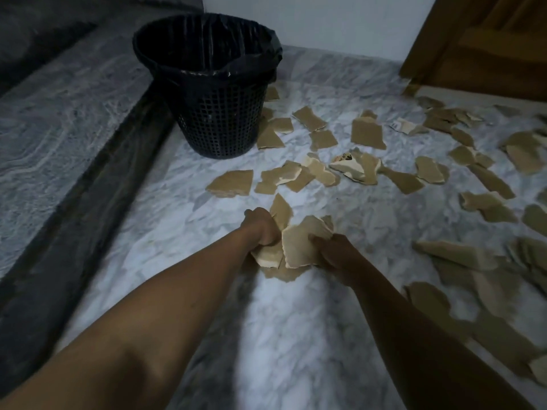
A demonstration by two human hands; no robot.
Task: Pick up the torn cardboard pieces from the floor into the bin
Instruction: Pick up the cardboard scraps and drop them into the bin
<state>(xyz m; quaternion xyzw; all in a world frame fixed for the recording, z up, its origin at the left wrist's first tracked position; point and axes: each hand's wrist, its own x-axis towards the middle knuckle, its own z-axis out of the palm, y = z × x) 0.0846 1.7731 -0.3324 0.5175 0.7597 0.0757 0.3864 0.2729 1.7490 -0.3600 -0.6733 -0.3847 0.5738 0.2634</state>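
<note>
We hold a small bunch of torn brown cardboard pieces [299, 247] low down at the white marble floor [296, 335], between our two hands. Our left hand [262, 229] is curled tight round one side of the bunch. Our right hand [334, 253] grips the other side.

The pieces look thin, light and a bit stiff, with rough edges, so we think they will bend but not break. They may slip out of a loose stack, so it seems best to squeeze them flat from both sides.

Many more brown pieces [368, 133] lie spread over the floor, some right beside the black plastic mesh bin [219, 122]. The bin stands near, just ahead. A brown wooden door [488, 45] is at the far right.
</note>
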